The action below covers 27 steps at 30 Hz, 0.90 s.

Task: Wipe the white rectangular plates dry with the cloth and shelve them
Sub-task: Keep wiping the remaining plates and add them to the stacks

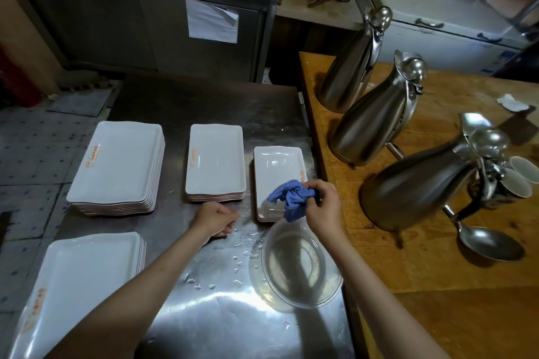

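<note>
Several stacks of white rectangular plates stand on a steel table: a tall stack at back left, a middle stack, a small stack at right, and a near-left stack. My right hand grips a bunched blue cloth above the small stack's near end. My left hand rests on the wet table in front of the middle stack, fingers curled, holding nothing that I can see.
A clear glass bowl sits on the table just below my right hand, with water drops around it. On the wooden counter to the right stand three steel jugs, cups and a ladle.
</note>
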Motion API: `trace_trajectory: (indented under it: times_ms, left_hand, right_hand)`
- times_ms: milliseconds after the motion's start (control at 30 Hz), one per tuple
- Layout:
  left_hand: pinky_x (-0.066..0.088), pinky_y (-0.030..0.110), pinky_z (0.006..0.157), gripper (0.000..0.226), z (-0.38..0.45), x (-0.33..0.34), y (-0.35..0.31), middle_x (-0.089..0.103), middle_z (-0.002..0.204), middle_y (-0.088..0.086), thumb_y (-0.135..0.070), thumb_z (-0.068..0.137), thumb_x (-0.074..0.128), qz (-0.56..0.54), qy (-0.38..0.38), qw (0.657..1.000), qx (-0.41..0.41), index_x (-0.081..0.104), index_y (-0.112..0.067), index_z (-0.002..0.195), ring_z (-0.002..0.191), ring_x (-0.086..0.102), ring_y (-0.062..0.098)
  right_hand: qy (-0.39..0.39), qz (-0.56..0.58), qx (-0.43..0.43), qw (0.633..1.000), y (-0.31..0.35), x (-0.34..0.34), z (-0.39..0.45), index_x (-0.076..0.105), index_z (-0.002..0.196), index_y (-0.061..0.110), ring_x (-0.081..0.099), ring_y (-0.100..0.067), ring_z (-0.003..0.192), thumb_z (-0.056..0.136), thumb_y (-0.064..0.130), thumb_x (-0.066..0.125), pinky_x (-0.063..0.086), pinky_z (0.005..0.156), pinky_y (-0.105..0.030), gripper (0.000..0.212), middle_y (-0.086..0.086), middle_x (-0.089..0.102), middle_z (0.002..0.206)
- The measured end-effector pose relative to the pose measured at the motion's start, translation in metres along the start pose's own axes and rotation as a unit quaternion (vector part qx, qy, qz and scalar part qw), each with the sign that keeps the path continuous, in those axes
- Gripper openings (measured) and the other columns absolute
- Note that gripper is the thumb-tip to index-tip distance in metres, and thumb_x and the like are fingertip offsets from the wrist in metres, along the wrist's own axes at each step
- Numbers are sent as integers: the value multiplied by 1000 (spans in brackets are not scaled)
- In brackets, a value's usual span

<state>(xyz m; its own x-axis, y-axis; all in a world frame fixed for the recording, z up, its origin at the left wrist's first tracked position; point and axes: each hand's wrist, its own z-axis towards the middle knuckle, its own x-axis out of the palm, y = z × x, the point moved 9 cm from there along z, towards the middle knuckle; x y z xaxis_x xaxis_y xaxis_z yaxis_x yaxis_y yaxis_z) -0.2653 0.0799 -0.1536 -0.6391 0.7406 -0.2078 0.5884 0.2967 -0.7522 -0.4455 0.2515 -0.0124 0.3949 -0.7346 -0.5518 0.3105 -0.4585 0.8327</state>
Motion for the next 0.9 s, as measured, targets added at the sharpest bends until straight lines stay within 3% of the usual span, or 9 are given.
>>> trace_trajectory:
  times_ms: [233, 367, 467, 600, 800, 900]
  left_hand:
    - [39, 23, 40, 45, 5, 47, -17, 57, 50, 9, -34, 83, 71, 80, 14, 996, 26, 47, -12, 51, 35, 45, 18]
    - [48, 27, 52, 55, 7, 59, -30, 60, 50, 12, -48, 85, 63, 191, -9, 981, 45, 46, -12, 47, 43, 55, 24]
    - [41, 27, 60, 58, 6, 59, -41, 54, 47, 3, -51, 89, 56, 285, -33, 956, 69, 48, -11, 47, 60, 60, 23]
    - [30, 29, 57, 44, 10, 60, -47, 49, 57, 6, -39, 84, 67, 262, -54, 958, 99, 45, -12, 56, 80, 62, 36]
    - [30, 30, 62, 38, 10, 56, -41, 51, 73, 3, -29, 83, 69, 217, -75, 968, 103, 36, -17, 68, 74, 48, 24]
    - [34, 30, 63, 30, 16, 57, -37, 60, 82, 8, -30, 85, 65, 231, -59, 966, 97, 41, -14, 76, 77, 54, 28]
  right_hand:
    - [-10, -11, 7, 1000, -9, -23, 7, 60, 90, 23, 49, 5, 88, 80, -11, 49, 42, 80, -15, 37, 4, 52, 99]
    - [-22, -9, 15, 1000, -10, -34, 8, 60, 90, 21, 49, -4, 89, 81, -12, 49, 45, 86, -25, 36, 4, 52, 98]
    - [-20, -6, 17, 1000, -11, -36, 9, 60, 90, 19, 50, -10, 93, 81, -12, 49, 46, 87, -27, 34, 2, 52, 98]
    - [-18, -2, 28, 999, -15, -37, 10, 61, 91, 18, 49, -8, 93, 81, -12, 49, 46, 88, -28, 34, 4, 52, 99]
    - [-14, -2, 32, 999, -19, -36, 13, 61, 90, 18, 50, -10, 94, 82, -12, 48, 45, 86, -25, 34, 2, 52, 100]
    - [-13, 7, 38, 999, -20, -38, 12, 61, 91, 18, 49, -8, 93, 82, -13, 47, 42, 81, -15, 35, 1, 52, 101]
